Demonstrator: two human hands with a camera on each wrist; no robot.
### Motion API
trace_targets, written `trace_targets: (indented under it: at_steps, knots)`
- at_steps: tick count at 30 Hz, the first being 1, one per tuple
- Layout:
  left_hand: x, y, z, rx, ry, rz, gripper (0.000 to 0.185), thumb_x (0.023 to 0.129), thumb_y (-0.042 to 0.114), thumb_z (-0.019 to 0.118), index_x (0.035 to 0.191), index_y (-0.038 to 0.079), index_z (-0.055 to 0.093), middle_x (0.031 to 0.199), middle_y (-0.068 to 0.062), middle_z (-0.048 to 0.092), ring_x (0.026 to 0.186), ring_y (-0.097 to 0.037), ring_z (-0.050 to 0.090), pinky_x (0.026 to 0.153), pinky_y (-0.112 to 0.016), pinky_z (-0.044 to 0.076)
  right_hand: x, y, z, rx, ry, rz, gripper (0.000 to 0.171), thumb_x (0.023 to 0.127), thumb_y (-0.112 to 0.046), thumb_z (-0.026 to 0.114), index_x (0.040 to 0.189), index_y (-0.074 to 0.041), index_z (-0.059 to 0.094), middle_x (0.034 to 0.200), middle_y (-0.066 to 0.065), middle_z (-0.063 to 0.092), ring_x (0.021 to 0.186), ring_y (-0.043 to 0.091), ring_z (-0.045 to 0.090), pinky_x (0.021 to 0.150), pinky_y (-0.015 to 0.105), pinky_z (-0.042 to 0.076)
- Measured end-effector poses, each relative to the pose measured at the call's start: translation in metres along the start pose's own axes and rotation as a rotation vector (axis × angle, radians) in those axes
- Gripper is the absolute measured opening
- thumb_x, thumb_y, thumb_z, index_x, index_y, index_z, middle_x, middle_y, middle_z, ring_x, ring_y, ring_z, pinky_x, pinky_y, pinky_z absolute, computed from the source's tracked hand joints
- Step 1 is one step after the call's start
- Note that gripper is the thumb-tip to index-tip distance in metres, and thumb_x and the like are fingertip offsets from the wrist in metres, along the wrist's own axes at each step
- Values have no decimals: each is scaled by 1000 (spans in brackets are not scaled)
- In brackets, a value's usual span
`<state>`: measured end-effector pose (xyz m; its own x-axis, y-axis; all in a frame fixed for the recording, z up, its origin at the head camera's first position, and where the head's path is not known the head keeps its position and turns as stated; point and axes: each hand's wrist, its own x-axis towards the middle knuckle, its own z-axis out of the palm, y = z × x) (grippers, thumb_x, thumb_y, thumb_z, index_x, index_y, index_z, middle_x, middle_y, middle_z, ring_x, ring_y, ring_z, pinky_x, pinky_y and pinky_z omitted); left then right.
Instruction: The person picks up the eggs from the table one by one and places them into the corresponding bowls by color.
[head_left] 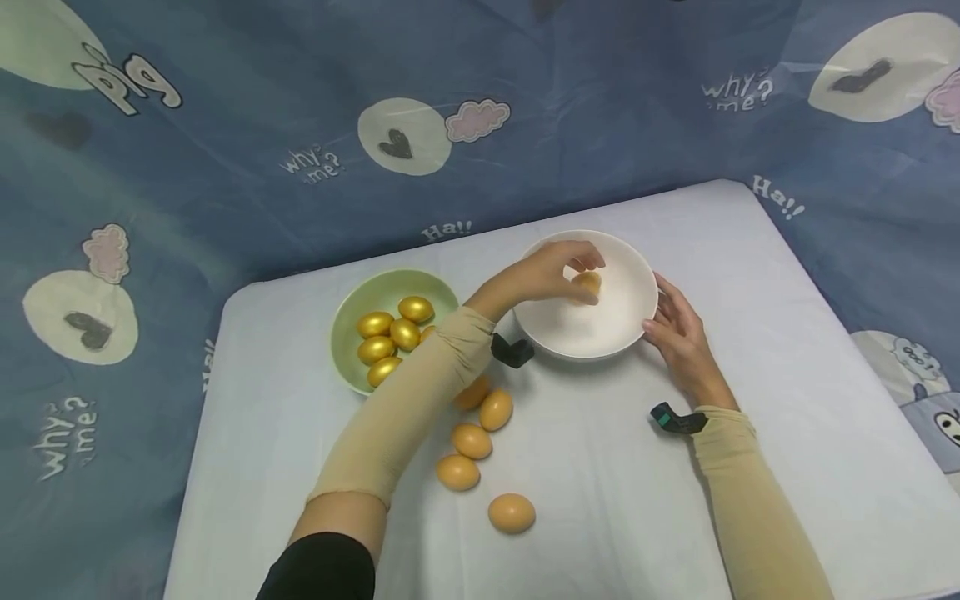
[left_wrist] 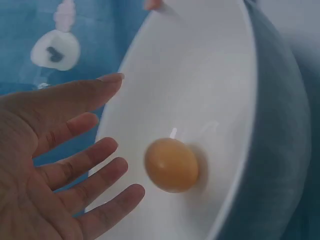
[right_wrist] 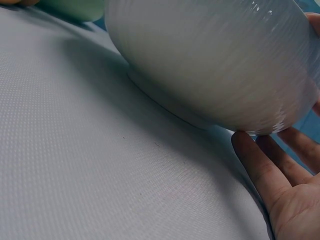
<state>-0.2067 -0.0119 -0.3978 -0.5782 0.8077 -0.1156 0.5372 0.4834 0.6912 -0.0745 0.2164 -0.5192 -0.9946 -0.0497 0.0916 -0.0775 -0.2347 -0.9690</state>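
A white bowl point(head_left: 551, 333) stands at the back of the table with one brown egg point(left_wrist: 172, 165) lying inside it. Over the bowl is my left hand point(head_left: 553, 273), its fingers spread and apart from the egg in the left wrist view. My right hand point(head_left: 684, 346) holds the bowl's right side, thumb at the rim. Its fingers point(right_wrist: 262, 170) touch the bowl's outer wall from below in the right wrist view. Left of the white bowl sits a green bowl point(head_left: 341, 342) with several golden eggs point(head_left: 375, 323), partly hidden by my left forearm.
Several brown eggs point(head_left: 472, 441) lie in a loose line on the white tablecloth point(head_left: 600, 467) right of my left forearm. One brown egg point(head_left: 512, 513) sits apart, nearer the front. A blue patterned cloth point(head_left: 300, 100) hangs behind the table.
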Motion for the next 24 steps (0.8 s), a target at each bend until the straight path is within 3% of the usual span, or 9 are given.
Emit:
trace_targets:
  at_steps: [4,9,17,24]
  knots:
    - [-22,1,0,-117,53,-7,52,88,25,84,132,7,63,137,-9,64,130,-23,59,105,-34,59,-1,0,0,1,-1,-3,70,100,1,53,164,-15,28,171,18,25,153,25,40,108,20,53]
    - [-61,8,7,-220,120,23,52,86,21,86,132,9,63,137,-9,63,132,-24,58,105,-34,60,-1,-1,1,6,-1,-15,70,100,2,52,164,-14,28,171,17,24,155,27,38,109,21,53]
    - [-127,15,46,-246,133,140,54,84,17,87,131,7,64,133,-8,66,128,-20,61,111,-31,55,2,-3,4,-11,-5,-8,71,99,0,53,164,-16,29,171,15,25,154,25,38,109,20,53]
    - [-170,20,72,-319,140,194,53,84,16,87,132,15,63,134,1,65,128,-12,59,112,-33,55,0,-2,3,10,-2,-22,71,99,1,54,163,-15,29,171,14,28,149,17,45,109,20,53]
